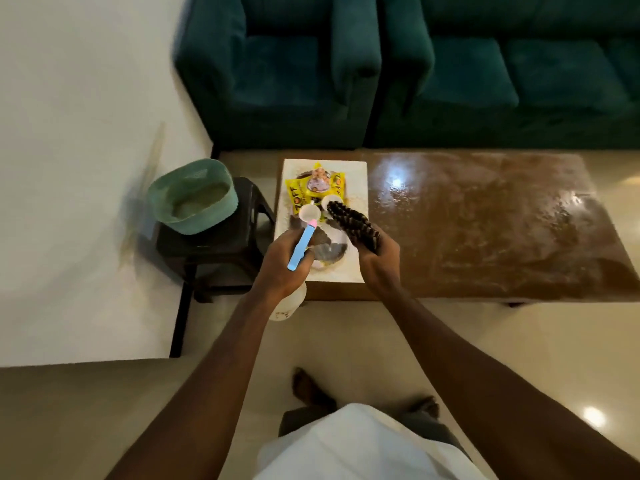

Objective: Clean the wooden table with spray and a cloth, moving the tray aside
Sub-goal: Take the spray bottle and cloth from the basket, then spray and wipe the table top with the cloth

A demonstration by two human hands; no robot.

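A white tray lies on the left end of the glossy wooden table. It carries yellow snack packets, two white cups and a small bowl. My left hand grips a spray bottle with a blue trigger head; its pale body hangs below my fist at the table's near edge. My right hand holds a dark patterned cloth, rolled up, over the tray's right side. The tabletop to the right looks wet and streaky.
A dark stool left of the table bears a green basket. Two teal sofas stand behind the table. A white surface fills the left. My feet are on the pale tiled floor in front of the table.
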